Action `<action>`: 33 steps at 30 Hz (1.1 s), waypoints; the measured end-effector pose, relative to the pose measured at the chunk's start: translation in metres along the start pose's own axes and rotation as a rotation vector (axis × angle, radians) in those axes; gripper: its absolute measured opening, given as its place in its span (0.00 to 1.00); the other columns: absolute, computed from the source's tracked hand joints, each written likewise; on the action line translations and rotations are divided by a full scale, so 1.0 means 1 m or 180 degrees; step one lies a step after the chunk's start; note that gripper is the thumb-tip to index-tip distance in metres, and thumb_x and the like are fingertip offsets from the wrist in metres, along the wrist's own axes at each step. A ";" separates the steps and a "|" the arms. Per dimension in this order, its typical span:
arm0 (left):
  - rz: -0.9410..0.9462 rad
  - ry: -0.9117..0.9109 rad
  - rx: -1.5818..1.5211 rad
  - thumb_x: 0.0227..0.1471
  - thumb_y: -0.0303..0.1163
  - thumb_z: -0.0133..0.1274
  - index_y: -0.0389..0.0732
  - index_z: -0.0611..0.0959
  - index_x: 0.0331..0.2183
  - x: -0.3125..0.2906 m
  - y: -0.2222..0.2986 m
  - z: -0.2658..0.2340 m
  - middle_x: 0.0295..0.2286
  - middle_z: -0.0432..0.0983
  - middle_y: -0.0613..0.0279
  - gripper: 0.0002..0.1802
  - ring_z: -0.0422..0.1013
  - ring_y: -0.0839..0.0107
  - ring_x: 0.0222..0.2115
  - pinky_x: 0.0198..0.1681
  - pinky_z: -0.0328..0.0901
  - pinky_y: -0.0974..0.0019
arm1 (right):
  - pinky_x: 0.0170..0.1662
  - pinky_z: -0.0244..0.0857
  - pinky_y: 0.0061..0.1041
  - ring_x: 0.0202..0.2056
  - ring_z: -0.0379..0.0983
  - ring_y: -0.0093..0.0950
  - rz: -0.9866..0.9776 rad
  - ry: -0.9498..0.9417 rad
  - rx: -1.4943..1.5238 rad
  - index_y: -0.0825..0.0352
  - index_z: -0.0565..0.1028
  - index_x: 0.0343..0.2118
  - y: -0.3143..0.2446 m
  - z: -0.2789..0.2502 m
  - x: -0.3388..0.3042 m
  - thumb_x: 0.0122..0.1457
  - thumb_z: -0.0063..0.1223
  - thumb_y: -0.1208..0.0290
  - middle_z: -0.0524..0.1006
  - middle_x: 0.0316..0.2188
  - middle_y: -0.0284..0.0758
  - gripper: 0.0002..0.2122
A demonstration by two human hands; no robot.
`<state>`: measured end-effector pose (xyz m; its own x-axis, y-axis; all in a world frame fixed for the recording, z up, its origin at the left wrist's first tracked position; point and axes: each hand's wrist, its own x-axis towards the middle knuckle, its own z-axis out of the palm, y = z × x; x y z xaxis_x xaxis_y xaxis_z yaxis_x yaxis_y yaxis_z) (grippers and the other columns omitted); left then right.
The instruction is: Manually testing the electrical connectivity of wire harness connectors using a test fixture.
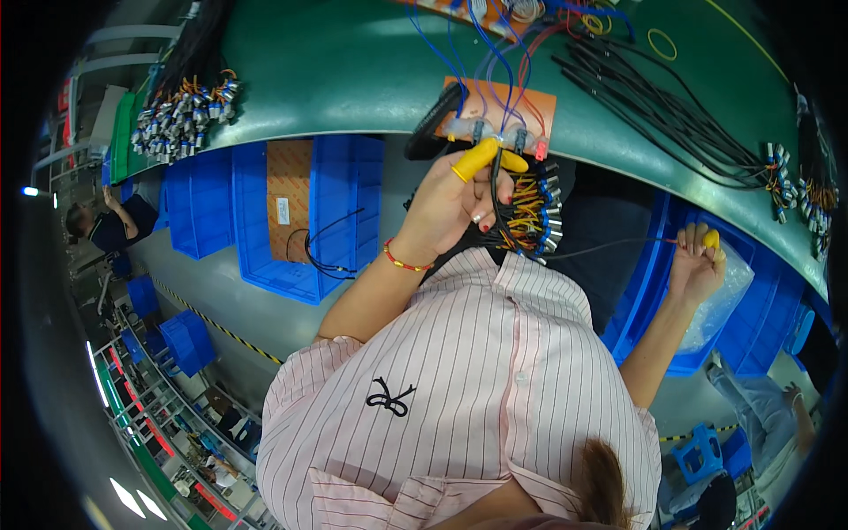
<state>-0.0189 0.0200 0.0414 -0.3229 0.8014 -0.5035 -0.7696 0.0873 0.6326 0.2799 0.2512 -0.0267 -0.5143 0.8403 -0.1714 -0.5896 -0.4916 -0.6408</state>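
Note:
My left hand (459,194), with yellow finger cots on thumb and finger, is closed on a black cable (497,199) at the table's front edge. Just beyond it lies an orange board (539,102) with blue and red wires and whitish blobs, where two dark cylindrical parts stand. Below the fingers hangs a bundle of cables (534,208) with orange wires and silver-blue connector ends. Out to the right, my right hand (698,265), with one yellow finger cot, pinches the end of a thin dark cable (609,249) stretched towards the bundle. Where that cable joins the bundle is hidden.
Black cables with metal connectors (777,177) lie on the green table (336,71) at right; another connector bundle (185,115) sits at left. A black object (433,124) rests by the board. Blue bins (309,212) stand below the edge, one at right holding a clear plastic bag (720,300).

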 end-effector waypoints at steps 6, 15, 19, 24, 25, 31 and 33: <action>0.0388 0.0107 0.0160 0.63 0.40 0.43 0.35 0.77 0.35 0.003 -0.020 -0.006 0.18 0.67 0.68 0.17 0.51 0.88 0.09 0.12 0.52 0.82 | 0.32 0.49 0.24 0.24 0.51 0.23 -0.0118 0.0124 0.0074 0.65 0.62 0.21 -0.002 0.004 -0.005 0.47 0.44 0.72 0.58 0.19 0.32 0.05; -0.0021 -0.0439 0.0946 0.63 0.36 0.43 0.33 0.77 0.32 -0.036 -0.041 0.008 0.14 0.69 0.61 0.16 0.61 0.81 0.09 0.12 0.55 0.79 | 0.32 0.48 0.24 0.25 0.51 0.23 -0.0244 0.0272 0.0020 0.64 0.62 0.21 -0.038 0.026 -0.011 0.47 0.46 0.71 0.57 0.19 0.32 0.06; 0.0680 -0.0489 0.0851 0.63 0.32 0.40 0.31 0.78 0.39 -0.015 -0.022 0.033 0.21 0.73 0.61 0.15 0.63 0.82 0.14 0.19 0.62 0.78 | 0.33 0.47 0.24 0.26 0.50 0.24 -0.0587 -0.0378 -0.0101 0.68 0.66 0.25 -0.077 0.017 0.012 0.45 0.48 0.71 0.57 0.20 0.31 0.07; 0.1374 -0.0956 0.0600 0.62 0.31 0.43 0.29 0.68 0.52 0.036 0.016 0.082 0.38 0.74 0.52 0.21 0.74 0.73 0.30 0.36 0.72 0.68 | 0.34 0.47 0.25 0.26 0.50 0.25 -0.0906 -0.0572 0.0179 0.73 0.69 0.29 -0.131 0.003 0.068 0.39 0.49 0.73 0.56 0.20 0.32 0.13; 0.1458 -0.0930 0.0698 0.61 0.30 0.44 0.29 0.65 0.54 0.044 0.019 0.088 0.43 0.71 0.50 0.23 0.75 0.68 0.35 0.38 0.72 0.67 | 0.34 0.47 0.26 0.26 0.50 0.26 -0.0935 -0.0474 0.0214 0.74 0.69 0.30 -0.139 0.003 0.081 0.37 0.49 0.74 0.56 0.20 0.33 0.14; 0.1372 -0.0638 0.2254 0.56 0.23 0.50 0.31 0.64 0.56 0.036 0.027 0.068 0.45 0.73 0.52 0.27 0.73 0.67 0.43 0.47 0.67 0.70 | 0.35 0.49 0.29 0.26 0.51 0.29 -0.1184 -0.0059 0.0006 0.78 0.69 0.31 -0.170 -0.037 0.141 0.36 0.43 0.72 0.58 0.20 0.37 0.17; 0.1353 -0.1177 0.2375 0.57 0.24 0.50 0.31 0.70 0.53 0.023 0.011 0.041 0.42 0.76 0.53 0.22 0.74 0.71 0.41 0.45 0.67 0.71 | 0.34 0.49 0.30 0.26 0.52 0.29 -0.1276 0.0123 -0.0231 0.81 0.70 0.33 -0.165 -0.041 0.154 0.39 0.41 0.71 0.59 0.20 0.38 0.19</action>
<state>-0.0126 0.0634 0.0610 -0.2017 0.9794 -0.0050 -0.0329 -0.0017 0.9995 0.3235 0.4715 0.0219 -0.2282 0.9707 0.0754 -0.6924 -0.1073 -0.7135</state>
